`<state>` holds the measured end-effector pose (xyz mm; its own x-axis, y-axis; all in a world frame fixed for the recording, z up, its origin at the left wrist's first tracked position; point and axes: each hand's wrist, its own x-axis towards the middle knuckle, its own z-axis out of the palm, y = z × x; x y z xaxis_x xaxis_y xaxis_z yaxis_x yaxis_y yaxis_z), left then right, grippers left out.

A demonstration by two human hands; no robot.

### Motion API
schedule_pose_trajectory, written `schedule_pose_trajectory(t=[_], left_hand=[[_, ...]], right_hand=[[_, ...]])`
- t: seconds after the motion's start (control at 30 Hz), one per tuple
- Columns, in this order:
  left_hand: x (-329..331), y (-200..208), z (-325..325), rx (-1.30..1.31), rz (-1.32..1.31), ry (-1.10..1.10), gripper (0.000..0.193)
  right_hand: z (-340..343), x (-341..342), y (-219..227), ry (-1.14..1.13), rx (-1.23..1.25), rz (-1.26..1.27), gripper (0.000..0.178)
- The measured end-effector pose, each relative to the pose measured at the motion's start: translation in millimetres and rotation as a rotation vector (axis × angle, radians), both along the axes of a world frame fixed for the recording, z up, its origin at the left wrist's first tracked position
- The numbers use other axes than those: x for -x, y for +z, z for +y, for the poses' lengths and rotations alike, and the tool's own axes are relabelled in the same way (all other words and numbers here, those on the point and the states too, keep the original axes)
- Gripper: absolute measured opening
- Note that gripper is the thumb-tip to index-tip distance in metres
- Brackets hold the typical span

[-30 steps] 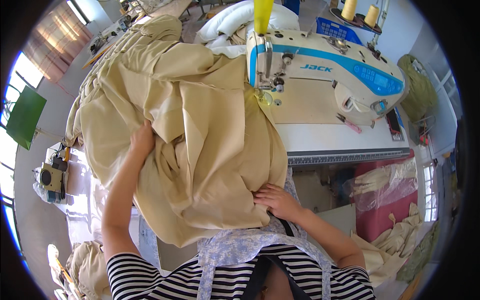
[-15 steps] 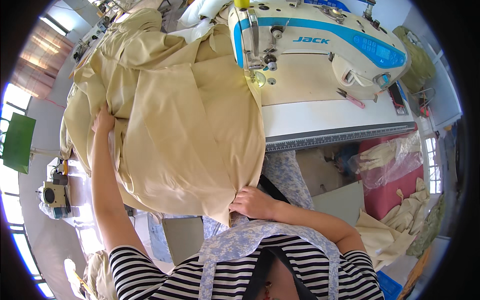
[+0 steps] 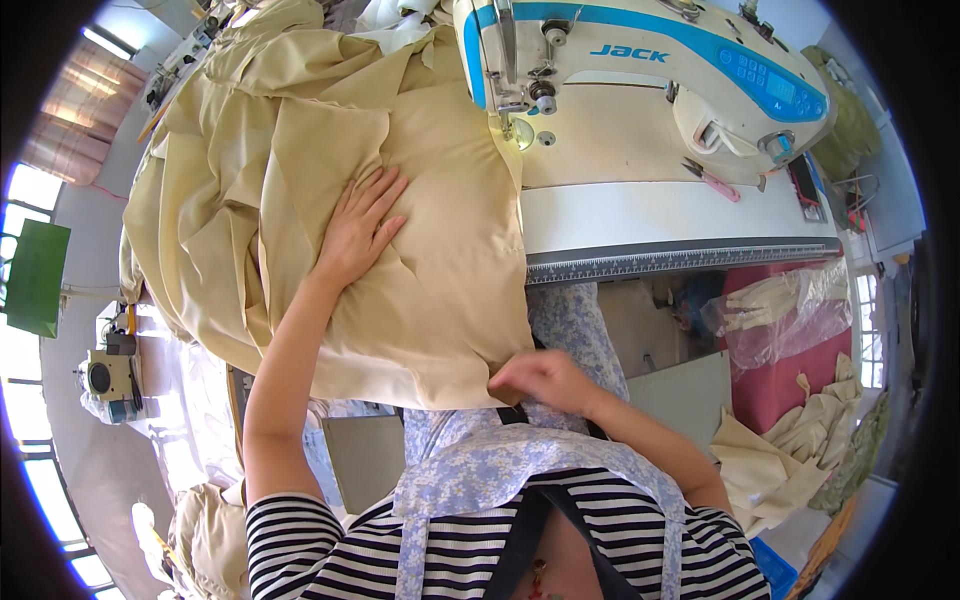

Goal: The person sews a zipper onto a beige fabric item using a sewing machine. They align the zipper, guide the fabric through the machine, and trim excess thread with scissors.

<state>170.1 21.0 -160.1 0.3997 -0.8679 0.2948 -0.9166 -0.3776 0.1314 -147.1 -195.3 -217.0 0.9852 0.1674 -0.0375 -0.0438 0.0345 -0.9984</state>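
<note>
A large beige cloth [image 3: 450, 190] covers the left part of the sewing table and hangs over its near edge toward my lap. My left hand [image 3: 362, 226] lies flat on it, fingers outstretched, beside a folded, bunched portion. At the cloth's near right corner, my right hand [image 3: 548, 382] is closed, thumb and fingers pinching the edge. The cloth's right edge runs up to the needle area of a white and blue sewing machine [image 3: 620, 90], where a small lamp glows.
Pink-handled thread snips [image 3: 712, 180] lie on the white tabletop [image 3: 640, 215], right of the machine's needle. A ruler strip [image 3: 680, 262] runs along the table's front edge. Beige cloth pieces [image 3: 790, 440] and a clear plastic bag [image 3: 785, 320] rest at the right. Another machine [image 3: 105, 380] stands left.
My left hand has let go of the bunched cloth at the left and moved right, now flat on it. My right hand has shifted slightly right and up. The cloth's near edge is straighter.
</note>
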Motion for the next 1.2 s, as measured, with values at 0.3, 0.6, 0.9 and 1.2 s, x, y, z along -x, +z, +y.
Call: schedule_pose_trajectory(t=[0.3, 0.6, 0.9, 1.2], left_hand=[[15.9, 10.8, -12.8, 0.062, -0.018, 0.043, 0.049], [15.9, 8.1, -11.0, 0.142, -0.044, 0.010, 0.049], [82.5, 54.5, -64.1, 0.136, -0.064, -0.144, 0.073], [73.6, 38.8, -130.3, 0.226, -0.039, -0.194, 0.049]], right_hand=[[3.8, -66.4, -59.8, -0.175, -0.807, 0.574, 0.049], [-39.3, 2.3, 18.8, -0.498, -0.325, 0.389, 0.047], [-7.8, 10.3, 101.6, -0.560, 0.958, -0.455, 0.047], [-38.7, -10.3, 113.8, -0.346, 0.468, -0.490, 0.035]])
